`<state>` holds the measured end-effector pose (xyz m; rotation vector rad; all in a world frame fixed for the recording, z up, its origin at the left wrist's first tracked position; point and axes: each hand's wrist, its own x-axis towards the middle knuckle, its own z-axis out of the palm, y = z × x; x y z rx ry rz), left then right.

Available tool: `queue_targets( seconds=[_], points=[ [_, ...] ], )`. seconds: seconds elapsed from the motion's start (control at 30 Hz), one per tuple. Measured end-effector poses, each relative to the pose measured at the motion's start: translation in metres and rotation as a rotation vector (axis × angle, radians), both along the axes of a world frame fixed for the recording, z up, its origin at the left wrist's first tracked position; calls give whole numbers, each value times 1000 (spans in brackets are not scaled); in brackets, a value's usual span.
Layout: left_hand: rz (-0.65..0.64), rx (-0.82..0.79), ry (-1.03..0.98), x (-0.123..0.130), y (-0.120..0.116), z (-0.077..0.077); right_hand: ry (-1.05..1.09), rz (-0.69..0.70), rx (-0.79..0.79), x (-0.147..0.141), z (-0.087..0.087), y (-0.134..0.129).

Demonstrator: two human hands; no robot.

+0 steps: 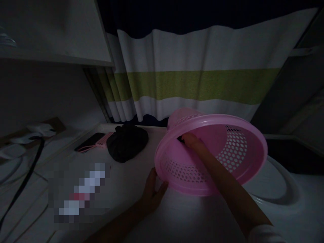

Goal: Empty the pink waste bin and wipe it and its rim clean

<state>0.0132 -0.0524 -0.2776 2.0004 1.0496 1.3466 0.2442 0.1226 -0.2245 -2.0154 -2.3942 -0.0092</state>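
Note:
A pink plastic basket (250, 175) with perforated sides is tipped on its side, its wide mouth facing me. At the near left of its rim is my left hand (153, 194), thumb and fingers closed about the edge. My right hand (191, 139) reaches deep inside, close to the basket's inner wall. Its fingers are curled on a small dark thing, mostly hidden, that I cannot make out. To the left of the basket, a crumpled black plastic bag (128, 143) lies on the white surface (136, 175).
Beyond the bag lie a dark phone-like slab (92, 141) and a pink strap (101, 141). A blurred-out item (83, 192) lies nearer left. Cables and plugs (37, 135) run along the left. A striped curtain (189, 84) hangs behind; a white round lid-like thing (270, 185) sits right.

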Motion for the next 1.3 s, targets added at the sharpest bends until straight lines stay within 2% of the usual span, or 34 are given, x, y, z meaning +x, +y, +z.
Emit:
queue_targets(
  seconds=[0.07, 0.23, 0.43, 0.53, 0.67, 0.83, 0.97, 1.1, 1.3],
  points=[
    [-6, -45, 43, 1, 1, 1, -1, -18, 24, -2, -5, 2],
    [-135, -132, 160, 6, 6, -3, -1, -52, 66, -7, -13, 3],
    [-29, -124, 148, 8, 9, -13, -19, 43, 36, -4, -6, -4],
    [10, -96, 161, 7, 6, -11, -41, 139, -7, 2, 0, -19],
    [83, -65, 195, 8, 4, -5, -70, 251, -61, 9, 9, -52],
    [114, -26, 225, 9, 3, -3, -114, 310, -96, 9, 19, -93],
    [84, 53, 208, 8, -1, -4, -135, 340, -104, 5, 18, -111],
    [30, 127, 162, 6, -4, -3, -146, 361, -114, 3, 19, -110],
    [92, 10, 29, 5, -1, 5, -136, 347, -130, 1, 24, -87]
  ],
)
